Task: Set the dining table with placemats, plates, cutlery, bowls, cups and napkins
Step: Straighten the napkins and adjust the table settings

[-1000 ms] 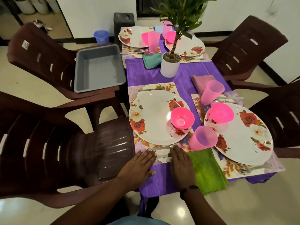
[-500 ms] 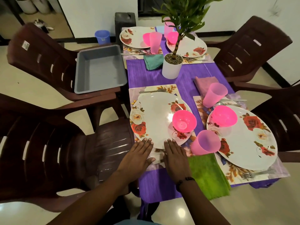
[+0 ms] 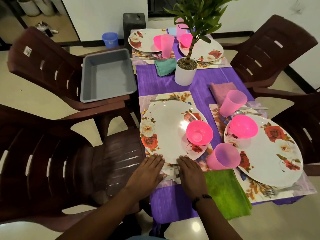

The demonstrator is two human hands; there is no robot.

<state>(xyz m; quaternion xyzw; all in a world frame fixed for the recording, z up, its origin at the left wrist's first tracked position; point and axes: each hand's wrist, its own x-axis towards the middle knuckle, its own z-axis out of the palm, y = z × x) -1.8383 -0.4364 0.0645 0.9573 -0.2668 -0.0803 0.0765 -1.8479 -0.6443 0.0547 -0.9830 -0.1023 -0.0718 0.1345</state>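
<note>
Both hands lie flat with straight fingers, side by side and a little apart, on the near end of the table. The left hand (image 3: pixel 147 172) and the right hand (image 3: pixel 190 172) press on the flowery placemat (image 3: pixel 170 182), and their fingertips touch the near rim of the round white plate (image 3: pixel 166 130) with red roses. A shiny pink bowl (image 3: pixel 199 133) sits on that plate's right side. A see-through pink cup (image 3: pixel 223 156) stands just beside it, and a fuzzy green napkin (image 3: pixel 225 193) hangs over the table's near edge. A fork (image 3: pixel 165 99) lies past the plate.

The table wears a purple cloth (image 3: pixel 199 94) with fine lines in it. On the right is a second plate (image 3: pixel 266 153) with its own pink bowl (image 3: pixel 243 126).

In the middle stands a leafy plant in a white pot (image 3: pixel 185 73) full of pebbles. Two more set places are at the far end.

Dark brown plastic chairs with slots stand around. One chair (image 3: pixel 52 66) holds a grey tub (image 3: pixel 107 75). The floor (image 3: pixel 26 94) is pale and glossy, the walls white.
</note>
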